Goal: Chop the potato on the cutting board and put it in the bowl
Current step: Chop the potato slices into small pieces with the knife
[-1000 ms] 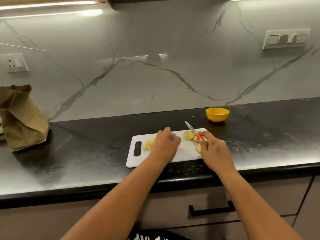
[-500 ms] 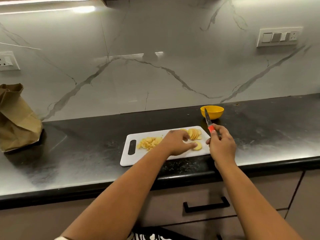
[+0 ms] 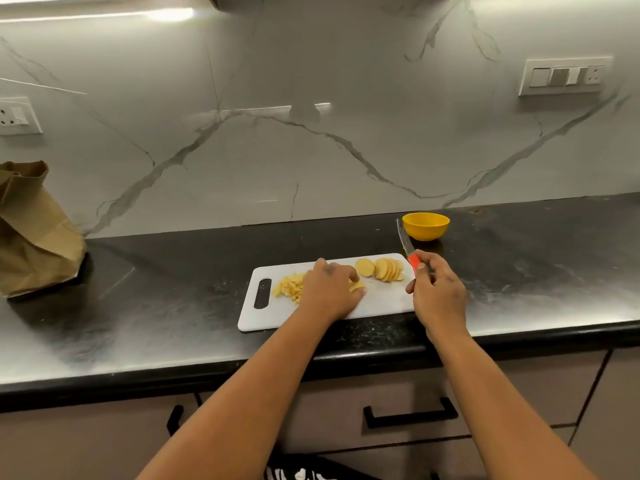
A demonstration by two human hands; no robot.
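Observation:
A white cutting board [image 3: 381, 299] lies on the black counter. At its left end is a heap of diced potato [image 3: 290, 287]. Round potato slices [image 3: 384, 269] lean in a row at the back right. My left hand [image 3: 329, 292] rests in the middle of the board and pinches a potato slice [image 3: 357, 287] under its fingertips. My right hand [image 3: 437, 292] is at the board's right edge and grips a knife [image 3: 408, 247] by its red handle, blade raised and pointing away. A yellow bowl [image 3: 425, 225] stands behind the board to the right; it looks empty.
A brown paper bag [image 3: 33, 230] stands at the far left of the black counter [image 3: 536, 271]. The marble wall behind carries a socket [image 3: 17, 114] on the left and a switch plate [image 3: 564, 76] on the right. Drawer handles [image 3: 410, 415] show below the counter edge.
My left hand has drawn one slice away from the row toward the board's middle. My right hand lifted the knife off the slices and now holds it upright at the board's right edge.

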